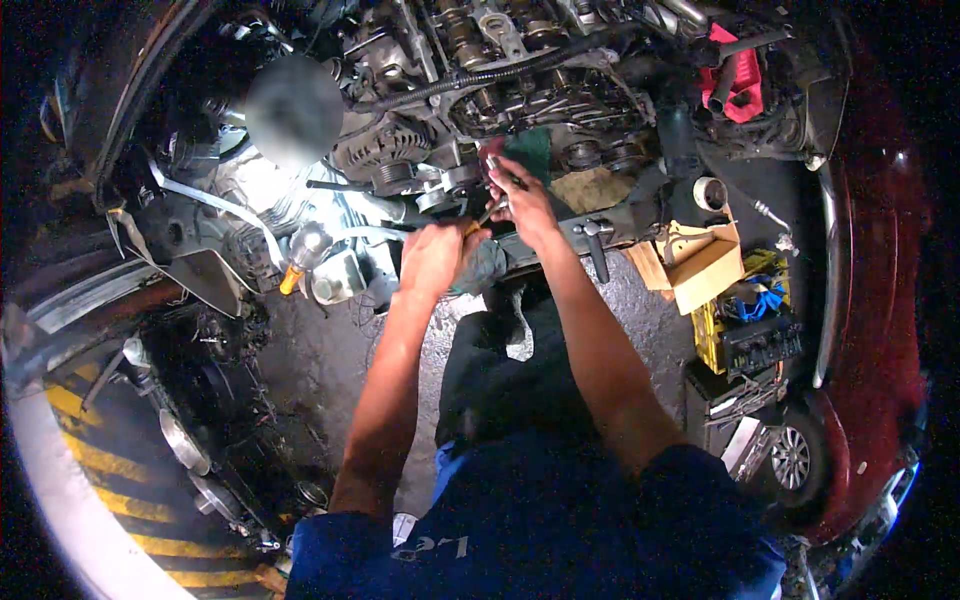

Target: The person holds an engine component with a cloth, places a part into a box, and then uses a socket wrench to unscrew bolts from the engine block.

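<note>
Both of my hands work close together in front of an opened car engine [490,75]. My left hand [435,258] is closed round the orange-yellow handle of a slim tool [472,229], which looks like a screwdriver. Its thin shaft points up and right toward my other hand. My right hand [522,203] pinches a small shiny metal part [493,163] whose kind I cannot make out. The tool's tip lies by the right fingers and is partly hidden. Just beyond the hands sits the alternator [385,150], and a black hand tool [595,245] rests on the front crossmember [625,222].
A bright work lamp [310,245] lies left of my hands. On the right are a tape roll [710,193], an open cardboard box [708,268], a yellow tool crate [708,340] and a red car [870,350]. A red tray [748,98] sits on the engine bay's far right.
</note>
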The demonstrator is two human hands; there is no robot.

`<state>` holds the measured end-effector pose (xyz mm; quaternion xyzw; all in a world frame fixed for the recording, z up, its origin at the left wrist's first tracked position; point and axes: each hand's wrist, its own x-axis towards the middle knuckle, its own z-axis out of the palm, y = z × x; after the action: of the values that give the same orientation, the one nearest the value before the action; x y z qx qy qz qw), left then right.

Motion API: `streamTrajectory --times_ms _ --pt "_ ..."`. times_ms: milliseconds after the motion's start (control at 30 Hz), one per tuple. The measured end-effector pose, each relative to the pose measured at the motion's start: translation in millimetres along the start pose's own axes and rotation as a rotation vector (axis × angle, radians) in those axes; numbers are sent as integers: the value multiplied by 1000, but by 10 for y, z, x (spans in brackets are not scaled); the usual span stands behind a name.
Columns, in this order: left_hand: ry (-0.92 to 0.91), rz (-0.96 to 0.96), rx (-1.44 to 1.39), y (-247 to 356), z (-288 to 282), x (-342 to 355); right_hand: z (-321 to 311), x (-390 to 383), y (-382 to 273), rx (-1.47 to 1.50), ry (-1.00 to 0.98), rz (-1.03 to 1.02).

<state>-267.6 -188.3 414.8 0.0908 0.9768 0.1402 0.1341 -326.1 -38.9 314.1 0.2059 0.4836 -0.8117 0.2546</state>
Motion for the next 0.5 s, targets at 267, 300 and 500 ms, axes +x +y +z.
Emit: streamTrajectory --times_ms 267,300,500 --pt "-40 28 33 -52 -204 271 157 296 97 139 100 -128" --pt "-111 -14 113 -82 -202 284 189 292 120 128 125 -140" --pt "-139 -19 13 -313 -59 301 195 342 229 -120 303 -265"
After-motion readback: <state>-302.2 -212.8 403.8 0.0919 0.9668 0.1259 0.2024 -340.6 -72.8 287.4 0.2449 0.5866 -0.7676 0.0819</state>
